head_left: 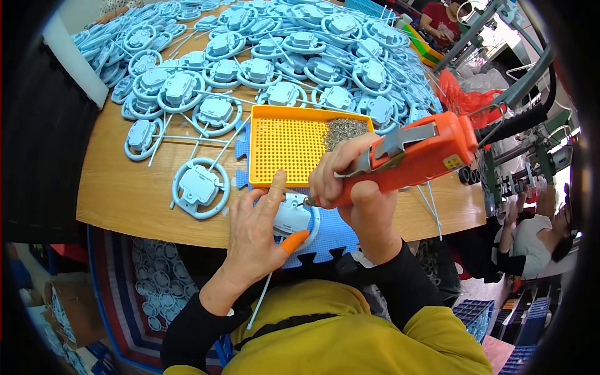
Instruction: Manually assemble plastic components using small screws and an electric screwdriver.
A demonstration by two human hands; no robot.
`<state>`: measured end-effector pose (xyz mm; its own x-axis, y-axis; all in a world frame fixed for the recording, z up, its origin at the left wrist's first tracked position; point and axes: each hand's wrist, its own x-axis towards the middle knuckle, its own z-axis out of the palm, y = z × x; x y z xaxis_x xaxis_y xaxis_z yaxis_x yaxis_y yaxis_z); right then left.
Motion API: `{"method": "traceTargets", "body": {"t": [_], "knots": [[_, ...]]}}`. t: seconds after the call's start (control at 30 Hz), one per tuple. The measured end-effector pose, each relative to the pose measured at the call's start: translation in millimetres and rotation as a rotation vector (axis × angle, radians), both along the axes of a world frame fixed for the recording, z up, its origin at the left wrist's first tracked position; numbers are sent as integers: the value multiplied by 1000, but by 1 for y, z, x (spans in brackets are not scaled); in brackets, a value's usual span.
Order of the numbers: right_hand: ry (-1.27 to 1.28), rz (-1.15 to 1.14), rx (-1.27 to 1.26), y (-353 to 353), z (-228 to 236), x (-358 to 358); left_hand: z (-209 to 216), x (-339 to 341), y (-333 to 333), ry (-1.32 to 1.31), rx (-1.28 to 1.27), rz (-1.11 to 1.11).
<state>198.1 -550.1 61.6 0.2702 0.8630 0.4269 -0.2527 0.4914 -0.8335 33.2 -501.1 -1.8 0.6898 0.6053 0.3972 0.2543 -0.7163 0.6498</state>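
Note:
My right hand (359, 187) grips an orange powered screwdriver (415, 156) with a grey trigger lever, its tip pointing down-left onto a light-blue plastic wheel-shaped part (294, 219). My left hand (253, 234) holds that part down on a blue foam mat (334, 234); an orange rubber cot covers the thumb tip. A thin white stem from the part runs down toward my yellow top. Just behind stands an orange perforated tray (284, 147) with a heap of small metal screws (344, 130) in its far right corner.
Several identical light-blue parts (262, 56) with white stems cover the far half of the wooden table; one (199, 186) lies alone left of the tray. A crate of parts (153, 287) sits on the floor below. Other people and machines (531, 175) are at the right.

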Motion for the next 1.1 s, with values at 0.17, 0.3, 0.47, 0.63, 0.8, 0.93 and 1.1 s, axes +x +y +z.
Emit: {"method": "traceTargets", "body": {"t": [0.17, 0.3, 0.47, 0.63, 0.8, 0.93, 1.1], "knots": [[-102, -66, 1, 5, -2, -1, -1, 4, 3, -37, 7, -23], [-192, -115, -2, 11, 6, -4, -1, 4, 8, -37, 16, -20], [-209, -76, -26, 10, 3, -2, -3, 5, 8, 5, 21, -7], [-223, -66, -25, 12, 2, -1, -2, 4, 9, -9, -33, -27], [-239, -75, -71, 11, 2, -4, -2, 5, 8, -50, -113, -52], [-174, -65, -24, 13, -5, -8, -3, 6, 5, -76, -124, -54], [-319, 9, -1, 8, 5, -9, -2, 5, 3, -59, -49, -79]]}}
